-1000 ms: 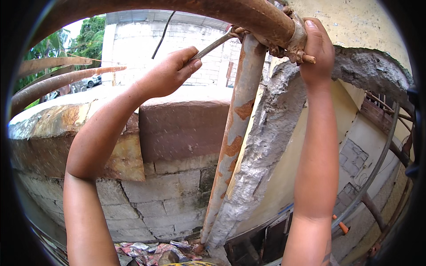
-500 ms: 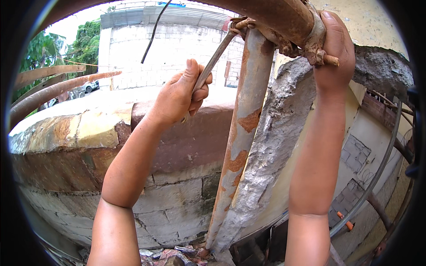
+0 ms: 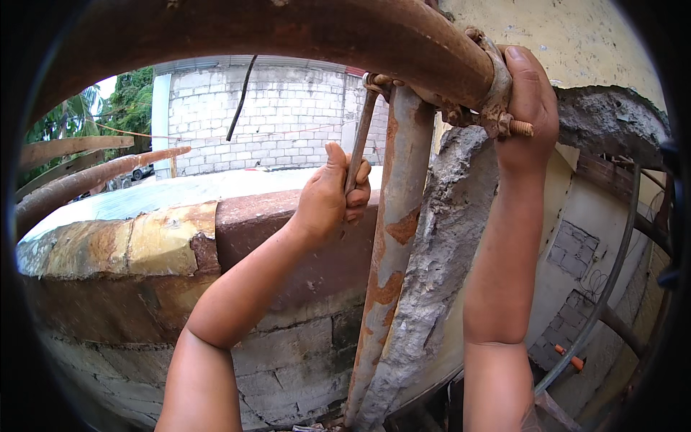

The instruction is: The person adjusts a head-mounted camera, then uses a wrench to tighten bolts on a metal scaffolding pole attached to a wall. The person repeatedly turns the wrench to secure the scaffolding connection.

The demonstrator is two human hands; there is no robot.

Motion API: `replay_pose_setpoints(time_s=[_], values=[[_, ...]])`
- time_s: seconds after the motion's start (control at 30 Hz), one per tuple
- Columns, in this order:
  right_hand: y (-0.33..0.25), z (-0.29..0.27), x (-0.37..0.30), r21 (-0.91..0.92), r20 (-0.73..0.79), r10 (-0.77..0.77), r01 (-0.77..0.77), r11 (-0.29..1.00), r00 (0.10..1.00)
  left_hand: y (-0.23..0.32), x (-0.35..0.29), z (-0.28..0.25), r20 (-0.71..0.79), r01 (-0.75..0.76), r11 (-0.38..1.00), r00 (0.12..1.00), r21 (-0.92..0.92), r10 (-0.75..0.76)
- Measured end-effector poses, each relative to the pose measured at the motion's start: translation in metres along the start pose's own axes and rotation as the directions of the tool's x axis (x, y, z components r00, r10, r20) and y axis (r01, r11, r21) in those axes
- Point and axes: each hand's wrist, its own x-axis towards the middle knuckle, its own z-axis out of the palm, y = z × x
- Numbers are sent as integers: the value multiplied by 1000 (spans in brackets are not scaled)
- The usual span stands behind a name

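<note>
In my left hand (image 3: 332, 193) is a metal wrench (image 3: 362, 131), fingers wrapped round its handle and thumb pointing up. The wrench's head meets a clamp bolt where a rusty horizontal pipe (image 3: 345, 32) crosses an upright pipe (image 3: 403, 165). My right hand (image 3: 531, 108) is closed round the horizontal pipe's right side, at a rusty scaffold clamp (image 3: 497, 93); the thumb lies along the clamp, the fingers are hidden behind. A threaded bolt (image 3: 521, 128) sticks out below this hand.
Broken concrete (image 3: 450, 216) runs beside the upright pipe. A low block wall (image 3: 288, 353) with a brown ledge (image 3: 288, 252) stands behind my left arm. Rusty pipes (image 3: 108, 176) jut in from the left, and a dark cable (image 3: 241, 97) hangs beyond. A bent grey pipe (image 3: 612, 281) curves at right.
My left hand has swung the wrench handle rightward, toward the upright pipe, so it stands steeper. The view has shifted, with more of the horizontal pipe showing. My right hand keeps its hold.
</note>
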Motion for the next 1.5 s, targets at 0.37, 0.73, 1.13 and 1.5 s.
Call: replay_pose_setpoints(time_s=[0.37,0.73,1.13,1.5], values=[[16,-12,-1,-286,122,-313,336,897,942,-65,59,24,169,-228,752,896,-618,410],[15,-12,-5,-68,98,-117,124,990,988,-80,90,59,23,-359,661,869,-659,495],[11,-16,7,-148,168,-174,199,969,970,-72,136,87,-145,-610,707,785,-359,603],[-19,-7,9,-149,100,359,-343,928,928,-48,121,67,-32,-461,762,864,-456,503]])
